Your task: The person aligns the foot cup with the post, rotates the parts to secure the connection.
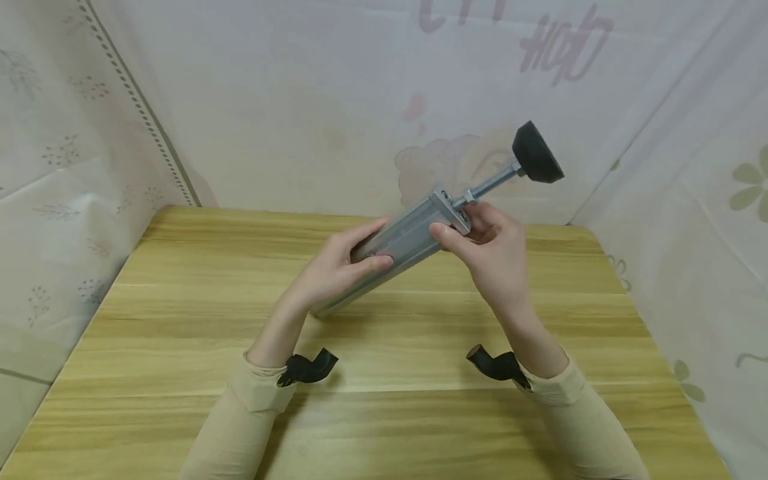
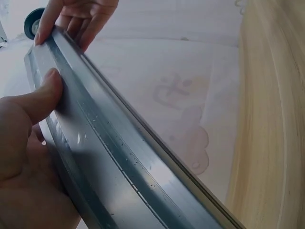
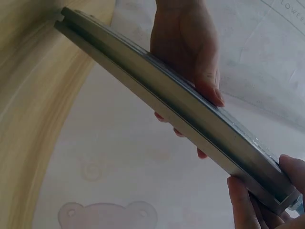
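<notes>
A grey aluminium profile leg [image 1: 414, 230] is held slanting over the table, its upper end to the right. From its end plate [image 1: 451, 212] a threaded rod [image 1: 497, 180] with a nut runs out to a black cone-shaped foot [image 1: 537, 155]. The left hand [image 1: 331, 267] grips the profile around its middle, thumb on the near face and fingertips showing on the other side in the right wrist view. Just below the rod, the right hand [image 1: 501, 250] holds the plated end between thumb and fingers. Whether the lower end touches the table cannot be told.
Under the hands lies a wood-grain table [image 1: 384, 413]. Pale printed cloth [image 1: 288, 120] hangs behind it and along both sides. A black curved wrist fitting sits at the left cuff [image 1: 312, 367], another at the right cuff [image 1: 495, 365].
</notes>
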Motion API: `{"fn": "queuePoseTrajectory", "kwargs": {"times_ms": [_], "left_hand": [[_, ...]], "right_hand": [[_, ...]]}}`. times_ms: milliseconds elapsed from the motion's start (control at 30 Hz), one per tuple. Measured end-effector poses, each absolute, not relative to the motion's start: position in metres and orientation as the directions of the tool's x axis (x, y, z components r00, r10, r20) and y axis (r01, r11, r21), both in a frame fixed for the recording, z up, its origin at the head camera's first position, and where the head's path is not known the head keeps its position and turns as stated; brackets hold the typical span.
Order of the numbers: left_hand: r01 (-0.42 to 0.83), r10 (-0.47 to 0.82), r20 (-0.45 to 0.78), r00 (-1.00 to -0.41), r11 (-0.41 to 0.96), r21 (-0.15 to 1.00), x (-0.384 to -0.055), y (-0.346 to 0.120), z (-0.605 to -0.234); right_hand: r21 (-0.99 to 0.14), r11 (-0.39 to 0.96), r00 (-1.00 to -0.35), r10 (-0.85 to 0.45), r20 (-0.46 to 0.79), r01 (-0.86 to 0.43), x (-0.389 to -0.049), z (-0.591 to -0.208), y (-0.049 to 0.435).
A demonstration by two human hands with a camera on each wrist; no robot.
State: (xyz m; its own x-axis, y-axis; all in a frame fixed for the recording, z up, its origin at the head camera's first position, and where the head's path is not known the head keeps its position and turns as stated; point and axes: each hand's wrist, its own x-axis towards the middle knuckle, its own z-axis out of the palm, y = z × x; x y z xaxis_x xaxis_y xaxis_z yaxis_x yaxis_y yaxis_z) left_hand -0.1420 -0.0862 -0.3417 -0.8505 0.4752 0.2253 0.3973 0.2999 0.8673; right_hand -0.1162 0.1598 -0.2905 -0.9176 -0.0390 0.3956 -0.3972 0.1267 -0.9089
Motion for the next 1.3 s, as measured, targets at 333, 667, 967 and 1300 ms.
{"fn": "queuePoseTrajectory", "kwargs": {"times_ms": [333,667,967,1300], "left_hand": [[0.411,0.566,0.2,-0.8,0.275,0.869,-0.147,-0.092,-0.345],[0.425,0.612,0.155,-0.775,0.324,0.845,-0.149,-0.098,-0.347],[0.419,0.652,0.126,-0.748,0.316,0.851,-0.152,-0.096,-0.35],[0.398,0.646,0.073,-0.76,0.373,0.838,-0.152,-0.094,-0.354]], "right_hand": [[-0.939,0.034,-0.938,0.044,0.344,-0.343,-0.106,-0.314,0.157],[-0.966,-0.01,-0.964,0.068,0.256,-0.257,-0.1,-0.328,0.155],[-0.973,-0.033,-0.972,0.067,0.225,-0.227,-0.098,-0.336,0.158],[-0.982,-0.031,-0.979,0.09,0.183,-0.186,-0.097,-0.345,0.159]]}}
